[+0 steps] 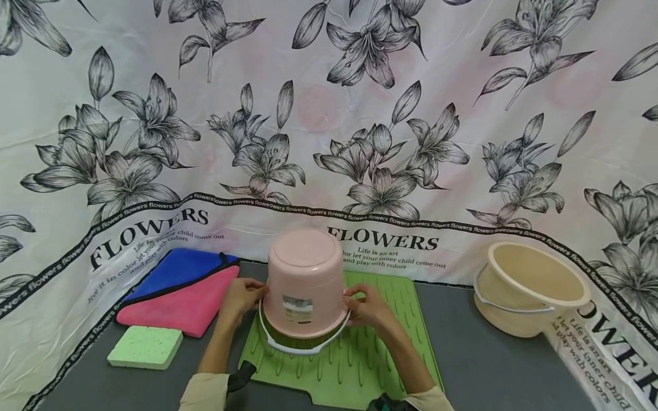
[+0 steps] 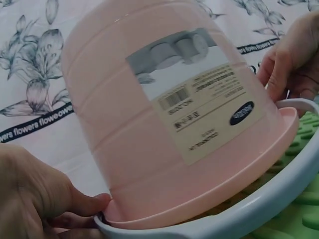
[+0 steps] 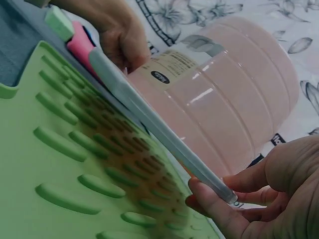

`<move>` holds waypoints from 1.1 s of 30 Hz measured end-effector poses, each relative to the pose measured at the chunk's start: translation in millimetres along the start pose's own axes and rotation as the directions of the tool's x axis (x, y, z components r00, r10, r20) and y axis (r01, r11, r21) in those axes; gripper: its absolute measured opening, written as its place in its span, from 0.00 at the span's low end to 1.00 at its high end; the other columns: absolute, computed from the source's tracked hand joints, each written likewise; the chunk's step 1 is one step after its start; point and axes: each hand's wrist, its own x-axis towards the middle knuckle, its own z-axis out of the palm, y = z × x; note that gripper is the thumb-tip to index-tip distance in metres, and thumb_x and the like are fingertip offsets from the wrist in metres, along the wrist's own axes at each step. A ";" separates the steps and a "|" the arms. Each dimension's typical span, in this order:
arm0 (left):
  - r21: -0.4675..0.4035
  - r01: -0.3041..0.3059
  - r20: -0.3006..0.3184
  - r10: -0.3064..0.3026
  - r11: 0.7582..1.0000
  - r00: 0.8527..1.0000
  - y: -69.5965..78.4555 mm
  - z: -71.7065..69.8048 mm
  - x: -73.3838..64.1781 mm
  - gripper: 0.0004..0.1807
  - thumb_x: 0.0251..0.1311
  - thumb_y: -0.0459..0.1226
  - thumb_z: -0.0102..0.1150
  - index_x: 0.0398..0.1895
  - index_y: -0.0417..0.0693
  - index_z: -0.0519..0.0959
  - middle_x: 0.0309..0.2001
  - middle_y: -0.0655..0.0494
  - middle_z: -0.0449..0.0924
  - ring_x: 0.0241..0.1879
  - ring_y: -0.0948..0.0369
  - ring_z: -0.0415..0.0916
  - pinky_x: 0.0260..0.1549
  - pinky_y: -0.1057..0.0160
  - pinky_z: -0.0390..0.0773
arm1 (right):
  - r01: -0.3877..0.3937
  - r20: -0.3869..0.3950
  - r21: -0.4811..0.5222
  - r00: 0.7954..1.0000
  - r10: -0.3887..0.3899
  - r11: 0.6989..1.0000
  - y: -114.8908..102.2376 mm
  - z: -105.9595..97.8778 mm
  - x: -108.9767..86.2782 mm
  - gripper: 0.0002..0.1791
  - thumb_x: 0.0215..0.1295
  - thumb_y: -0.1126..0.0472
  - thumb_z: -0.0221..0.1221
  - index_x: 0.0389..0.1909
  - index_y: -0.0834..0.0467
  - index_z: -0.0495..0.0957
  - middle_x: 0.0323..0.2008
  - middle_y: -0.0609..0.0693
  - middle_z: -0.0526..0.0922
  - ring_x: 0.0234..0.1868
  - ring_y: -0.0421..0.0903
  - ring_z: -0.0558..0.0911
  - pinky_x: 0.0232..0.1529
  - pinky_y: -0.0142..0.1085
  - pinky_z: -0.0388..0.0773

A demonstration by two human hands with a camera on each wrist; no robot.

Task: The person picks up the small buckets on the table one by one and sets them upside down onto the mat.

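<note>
A pink bucket [image 1: 305, 279] is held upside down over the green ribbed mat [image 1: 380, 342], its base facing up. At the bucket's left rim, my left hand [image 1: 244, 297] pinches the edge between thumb and fingers. On the opposite side my right hand [image 1: 369, 308] grips the rim where the handle joins. The white handle [image 1: 293, 349] hangs in front, below the rim. A printed label [image 2: 194, 94] sticks to the bucket's side. In the right wrist view the rim is raised above the mat, with a shadow beneath it.
On the left lie a folded blue and pink cloth [image 1: 180, 291] and a light green sponge [image 1: 145, 347]. A beige bucket [image 1: 506, 308] with a white handle stands upright at the right. Behind the grey table [image 1: 457, 365] hangs a flower-printed sheet [image 1: 360, 114].
</note>
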 end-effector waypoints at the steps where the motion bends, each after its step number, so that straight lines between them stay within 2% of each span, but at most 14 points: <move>1: 0.026 -0.004 -0.015 0.004 1.000 1.000 -1.3 0.2 0.7 0.12 0.66 0.32 0.66 0.45 0.28 0.87 0.38 0.36 0.90 0.28 0.61 0.87 0.28 0.63 0.87 | 0.004 0.002 -0.015 1.000 -0.004 1.000 1.0 1.7 1.1 0.14 0.72 0.65 0.62 0.52 0.69 0.76 0.32 0.61 0.86 0.25 0.43 0.84 0.30 0.39 0.89; 5: 0.165 -0.019 -0.075 0.032 0.986 0.997 -3.8 0.5 2.1 0.11 0.64 0.34 0.69 0.41 0.32 0.89 0.32 0.41 0.90 0.23 0.63 0.82 0.23 0.65 0.80 | 0.015 0.006 -0.061 1.000 -0.015 0.998 3.5 6.3 3.0 0.15 0.70 0.66 0.63 0.53 0.70 0.77 0.37 0.66 0.85 0.28 0.47 0.86 0.35 0.45 0.91; 8: 0.272 -0.054 -0.106 0.085 0.961 0.991 -4.7 1.9 2.6 0.10 0.62 0.36 0.72 0.37 0.35 0.91 0.29 0.44 0.90 0.22 0.63 0.80 0.21 0.65 0.75 | 0.003 0.002 -0.071 1.000 -0.003 0.997 3.5 7.0 2.6 0.15 0.69 0.66 0.64 0.53 0.69 0.78 0.41 0.67 0.84 0.33 0.49 0.86 0.40 0.46 0.90; 10: 0.317 -0.074 -0.121 0.118 0.945 0.986 -6.6 3.4 2.7 0.10 0.61 0.37 0.73 0.35 0.36 0.91 0.29 0.44 0.90 0.22 0.62 0.81 0.22 0.65 0.76 | 0.001 0.010 -0.075 1.000 0.000 0.997 4.3 7.2 2.6 0.14 0.68 0.66 0.64 0.51 0.69 0.78 0.42 0.66 0.84 0.36 0.51 0.86 0.43 0.45 0.90; 15: 0.354 -0.072 -0.147 0.131 0.933 0.980 -13.9 6.2 3.2 0.08 0.61 0.36 0.73 0.33 0.37 0.91 0.31 0.43 0.91 0.28 0.55 0.85 0.25 0.61 0.79 | 0.048 0.074 -0.146 0.997 -0.038 0.988 3.5 7.2 -0.4 0.17 0.69 0.61 0.66 0.52 0.67 0.77 0.42 0.64 0.84 0.40 0.54 0.85 0.43 0.47 0.86; 18: 0.356 -0.060 -0.143 0.117 0.933 0.983 -17.4 5.7 5.8 0.08 0.61 0.36 0.73 0.33 0.37 0.91 0.32 0.42 0.91 0.31 0.51 0.87 0.27 0.58 0.81 | 0.100 0.094 -0.178 0.992 -0.084 0.979 -2.1 6.3 -3.6 0.24 0.69 0.59 0.66 0.60 0.65 0.74 0.53 0.68 0.81 0.50 0.62 0.84 0.49 0.52 0.85; 22: 0.359 -0.062 -0.137 0.118 0.931 0.983 -16.0 6.7 5.0 0.08 0.61 0.36 0.73 0.34 0.37 0.91 0.33 0.42 0.91 0.34 0.48 0.88 0.31 0.54 0.84 | 0.211 0.069 -0.147 0.977 -0.202 0.966 -13.7 5.1 -7.4 0.40 0.65 0.60 0.71 0.75 0.58 0.65 0.70 0.74 0.70 0.66 0.73 0.76 0.63 0.62 0.80; 24: 0.371 -0.067 -0.152 0.132 0.926 0.980 -14.9 6.9 2.2 0.07 0.60 0.36 0.73 0.33 0.38 0.91 0.33 0.42 0.91 0.35 0.46 0.88 0.33 0.50 0.85 | 0.303 0.049 -0.149 0.953 -0.299 0.941 -20.2 7.2 -9.9 0.46 0.62 0.58 0.73 0.79 0.53 0.61 0.74 0.73 0.65 0.70 0.75 0.73 0.67 0.64 0.76; 26: 0.381 -0.069 -0.171 0.144 0.922 0.975 -13.9 7.7 -0.4 0.06 0.59 0.35 0.74 0.32 0.39 0.92 0.32 0.43 0.91 0.36 0.45 0.88 0.36 0.46 0.86 | 0.415 0.026 -0.196 0.908 -0.419 0.888 -26.0 10.2 -12.7 0.49 0.61 0.57 0.75 0.80 0.49 0.60 0.77 0.70 0.62 0.73 0.75 0.69 0.69 0.66 0.74; 29: 0.403 -0.069 -0.189 0.156 0.913 0.969 -13.4 8.8 -1.5 0.06 0.59 0.35 0.74 0.32 0.39 0.92 0.32 0.43 0.91 0.35 0.44 0.89 0.36 0.45 0.86 | 0.545 0.019 -0.327 0.820 -0.572 0.772 -30.5 14.5 -15.3 0.44 0.63 0.55 0.74 0.78 0.48 0.65 0.81 0.64 0.59 0.78 0.72 0.64 0.68 0.69 0.72; 31: 0.411 -0.069 -0.191 0.160 0.909 0.969 -13.2 9.1 -1.7 0.07 0.59 0.36 0.74 0.32 0.39 0.92 0.32 0.43 0.91 0.35 0.44 0.89 0.36 0.44 0.86 | 0.591 0.024 -0.409 0.769 -0.639 0.696 -30.4 17.0 -15.6 0.37 0.65 0.55 0.72 0.75 0.50 0.71 0.81 0.63 0.59 0.79 0.71 0.63 0.67 0.70 0.71; 33: 0.423 -0.075 -0.184 0.167 0.903 0.969 -14.1 9.0 -1.3 0.07 0.59 0.36 0.74 0.32 0.39 0.92 0.32 0.42 0.91 0.36 0.44 0.89 0.36 0.44 0.86 | 0.597 0.028 -0.476 0.744 -0.668 0.645 -29.4 19.0 -15.8 0.32 0.66 0.55 0.71 0.71 0.51 0.76 0.80 0.62 0.62 0.78 0.70 0.64 0.67 0.70 0.72</move>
